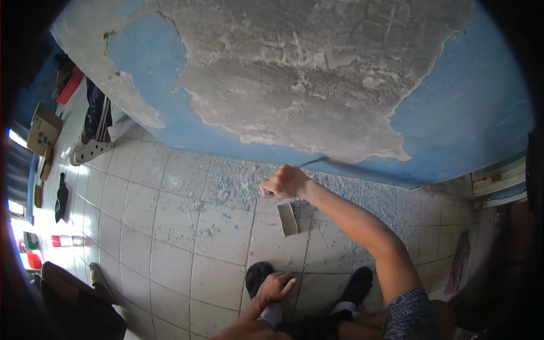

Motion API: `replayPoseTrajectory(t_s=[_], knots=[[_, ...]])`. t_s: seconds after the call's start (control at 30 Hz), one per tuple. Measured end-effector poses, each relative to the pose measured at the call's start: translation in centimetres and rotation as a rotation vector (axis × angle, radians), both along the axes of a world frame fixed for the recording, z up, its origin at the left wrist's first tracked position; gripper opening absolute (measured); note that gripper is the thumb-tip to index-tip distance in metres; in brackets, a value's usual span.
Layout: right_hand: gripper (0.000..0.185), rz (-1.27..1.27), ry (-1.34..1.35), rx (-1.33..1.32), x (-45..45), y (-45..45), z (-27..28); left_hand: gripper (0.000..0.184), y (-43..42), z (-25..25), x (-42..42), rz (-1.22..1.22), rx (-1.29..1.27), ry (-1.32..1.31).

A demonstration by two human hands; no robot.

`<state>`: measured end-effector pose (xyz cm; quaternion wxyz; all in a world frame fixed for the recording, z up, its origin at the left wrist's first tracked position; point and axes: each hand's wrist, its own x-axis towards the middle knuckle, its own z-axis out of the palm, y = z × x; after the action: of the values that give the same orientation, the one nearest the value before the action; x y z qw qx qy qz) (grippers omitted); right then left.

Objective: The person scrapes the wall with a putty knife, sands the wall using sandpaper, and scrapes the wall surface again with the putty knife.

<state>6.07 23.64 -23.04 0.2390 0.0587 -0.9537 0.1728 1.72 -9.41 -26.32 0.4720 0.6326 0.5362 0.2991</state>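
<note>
My right hand (283,181) is closed in a fist around a thin-bladed tool (313,161). Its narrow dark blade points toward the bottom of the wall, and its handle is mostly hidden in the fingers. Blue paint and bare grey plaster with ragged edges cover the wall (317,102). Below the fist, a flat grey-brown rectangular piece (288,219) lies on the tiles. My left hand (276,286) rests by my foot, over the dark shoe (259,277), with its thumb stretched out and nothing visible in it.
Paint and plaster flakes (212,192) litter the tiled floor along the wall. At left are another person's foot in a white clog (90,152), a cardboard box (44,129) and a red-capped container (66,241). A wooden frame (498,181) stands at right.
</note>
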Motion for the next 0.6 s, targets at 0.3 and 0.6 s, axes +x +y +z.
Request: replayPoseTrajectory(t_s=[0.3, 0.6], knots=[[0.023, 0.033, -0.082, 0.142, 2.4, -1.7, 3.1, 0.024, 0.4, 0.6, -0.1, -0.039, -0.089, -0.017], [0.027, 0.064, 0.056, -0.120, 0.7, -2.0, 3.0, 0.024, 0.3, 0.1, 0.3, -0.015, -0.009, 0.026]])
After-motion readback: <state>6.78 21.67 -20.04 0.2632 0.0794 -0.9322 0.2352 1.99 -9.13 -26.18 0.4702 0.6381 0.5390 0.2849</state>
